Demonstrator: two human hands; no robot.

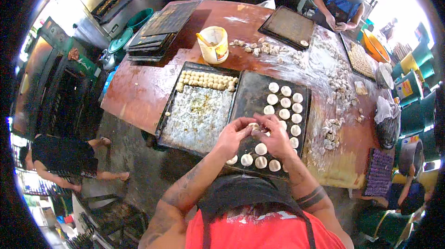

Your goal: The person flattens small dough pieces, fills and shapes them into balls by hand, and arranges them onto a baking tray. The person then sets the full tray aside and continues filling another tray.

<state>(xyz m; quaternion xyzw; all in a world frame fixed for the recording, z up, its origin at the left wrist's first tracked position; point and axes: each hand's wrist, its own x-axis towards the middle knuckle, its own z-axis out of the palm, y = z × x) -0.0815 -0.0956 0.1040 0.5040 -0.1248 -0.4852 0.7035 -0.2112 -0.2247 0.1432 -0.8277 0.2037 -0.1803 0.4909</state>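
Observation:
Both my hands meet above a dark baking tray (pixel 250 89). My left hand (pixel 233 137) and my right hand (pixel 274 132) pinch a small piece of dough (pixel 255 128) between their fingertips, which partly cover it. Flattened round dough pieces (pixel 285 102) lie in rows on this tray, along its right side and near edge. Touching it on the left is a second tray (pixel 201 110), its base streaked white. Small balls (pixel 208 79), beige and closely packed, fill that tray's far end, and one small bit sits at its left edge.
A white bucket (pixel 213 45) with a yellow handle inside stands beyond the trays. Stacked trays (pixel 163 30) rest at the far left. Loose floured dough lumps (pixel 339 82) spread along the right. Across the table a person (pixel 339 5) works beside another tray (pixel 359 59). Someone bends (pixel 66 157) at left.

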